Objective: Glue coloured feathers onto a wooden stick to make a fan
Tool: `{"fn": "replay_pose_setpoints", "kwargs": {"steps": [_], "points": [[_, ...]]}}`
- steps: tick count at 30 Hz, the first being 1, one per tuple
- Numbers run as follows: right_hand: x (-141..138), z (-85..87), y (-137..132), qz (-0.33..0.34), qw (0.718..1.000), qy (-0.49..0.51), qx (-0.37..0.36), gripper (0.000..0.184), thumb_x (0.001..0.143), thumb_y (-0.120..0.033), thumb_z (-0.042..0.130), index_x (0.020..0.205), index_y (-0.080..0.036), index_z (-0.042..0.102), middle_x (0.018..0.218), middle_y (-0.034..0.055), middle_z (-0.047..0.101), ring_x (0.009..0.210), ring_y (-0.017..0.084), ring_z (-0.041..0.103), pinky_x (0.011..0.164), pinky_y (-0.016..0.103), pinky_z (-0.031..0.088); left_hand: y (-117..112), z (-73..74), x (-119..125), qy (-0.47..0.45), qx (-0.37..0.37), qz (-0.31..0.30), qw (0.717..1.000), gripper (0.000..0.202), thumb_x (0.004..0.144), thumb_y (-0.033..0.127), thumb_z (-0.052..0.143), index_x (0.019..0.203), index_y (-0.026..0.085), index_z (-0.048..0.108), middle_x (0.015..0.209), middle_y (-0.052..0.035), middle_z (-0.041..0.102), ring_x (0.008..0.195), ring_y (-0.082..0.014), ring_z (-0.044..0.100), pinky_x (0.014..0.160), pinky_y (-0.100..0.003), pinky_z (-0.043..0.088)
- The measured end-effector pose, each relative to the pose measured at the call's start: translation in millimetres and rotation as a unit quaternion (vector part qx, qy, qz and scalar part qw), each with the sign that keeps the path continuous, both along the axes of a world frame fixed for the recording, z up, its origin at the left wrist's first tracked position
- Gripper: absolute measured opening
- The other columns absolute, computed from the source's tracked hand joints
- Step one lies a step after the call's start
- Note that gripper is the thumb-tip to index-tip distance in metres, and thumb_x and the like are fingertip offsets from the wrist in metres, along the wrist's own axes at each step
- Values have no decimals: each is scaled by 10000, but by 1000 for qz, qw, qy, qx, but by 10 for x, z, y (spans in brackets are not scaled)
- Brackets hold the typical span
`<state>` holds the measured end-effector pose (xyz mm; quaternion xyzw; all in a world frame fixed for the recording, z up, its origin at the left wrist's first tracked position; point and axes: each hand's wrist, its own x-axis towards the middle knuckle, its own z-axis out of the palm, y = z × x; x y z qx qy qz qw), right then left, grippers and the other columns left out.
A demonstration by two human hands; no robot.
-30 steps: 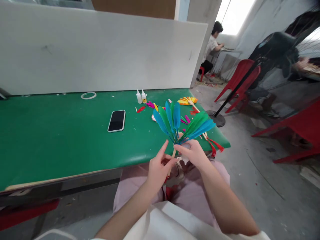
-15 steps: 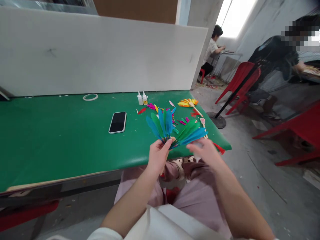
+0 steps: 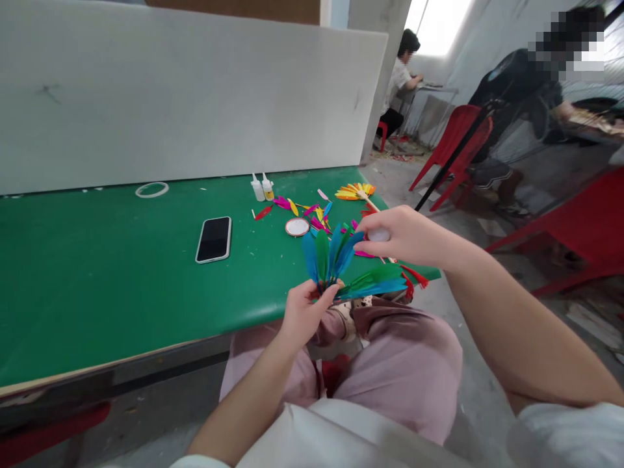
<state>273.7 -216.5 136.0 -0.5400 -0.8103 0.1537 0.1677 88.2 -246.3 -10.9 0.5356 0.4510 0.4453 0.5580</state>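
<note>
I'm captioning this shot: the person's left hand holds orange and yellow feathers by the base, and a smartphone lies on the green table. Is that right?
One slip: the head view shows the feathers held by the base in the left hand are blue and green, not orange and yellow. The smartphone does lie on the green table.

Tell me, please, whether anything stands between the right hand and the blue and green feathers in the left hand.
Nothing visible does: the right hand, holding a whitish object, is at the tips of the feathers that the left hand holds.
</note>
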Motion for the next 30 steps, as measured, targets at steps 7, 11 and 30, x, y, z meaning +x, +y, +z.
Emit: {"fn": "replay_pose_setpoints", "kwargs": {"steps": [7, 11, 30], "points": [[16, -10, 37, 21, 999, -2, -25, 142, 762, -299, 592, 738, -162, 624, 571, -57, 518, 521, 65, 422, 566, 217, 331, 13, 37, -6, -40, -1, -30, 999, 278, 690, 396, 707, 800, 142, 722, 864, -68, 733, 790, -184, 676, 678, -248, 538], [9, -21, 39, 27, 998, 8, -53, 210, 757, -365, 614, 814, -165, 648, 636, -40, 557, 571, 81, 461, 589, 220, 346, 16, 20, -25, -40, 13, -37, 998, 245, 695, 369, 713, 795, 146, 729, 857, -65, 735, 815, -187, 681, 757, -264, 536], [-30, -16, -48, 97, 993, 12, -69, 188, 773, -356, 616, 845, -192, 674, 747, -19, 648, 677, 116, 557, 616, 235, 395, 19, 37, -143, 128, 253, -32, 959, 170, 813, 278, 609, 881, 181, 732, 858, -52, 736, 771, -168, 685, 710, -242, 532]]}}
